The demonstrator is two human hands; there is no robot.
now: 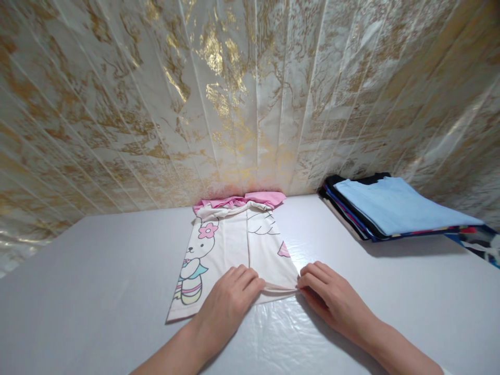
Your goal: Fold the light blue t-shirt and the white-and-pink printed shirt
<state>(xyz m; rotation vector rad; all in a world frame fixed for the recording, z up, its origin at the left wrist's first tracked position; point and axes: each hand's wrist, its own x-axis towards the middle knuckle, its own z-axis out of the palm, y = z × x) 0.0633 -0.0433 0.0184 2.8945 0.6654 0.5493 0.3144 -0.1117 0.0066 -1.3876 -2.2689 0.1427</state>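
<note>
A white shirt point(228, 250) with a cartoon rabbit print and pink fabric at its far end lies flat in front of me. Its right part is folded over, leaving a lengthwise edge down the middle. My left hand point(234, 291) is closed at the near hem, around the middle, with the fingertips partly hidden. At the right corner of that hem, my right hand point(326, 294) pinches the cloth. Between the two hands the hem is slightly lifted and its layers gape apart.
A stack of folded clothes point(398, 205), light blue on top with dark pieces below, sits at the back right of the white table point(97, 265). Behind the table hangs a gold-patterned curtain point(234, 104), touching the pink cloth.
</note>
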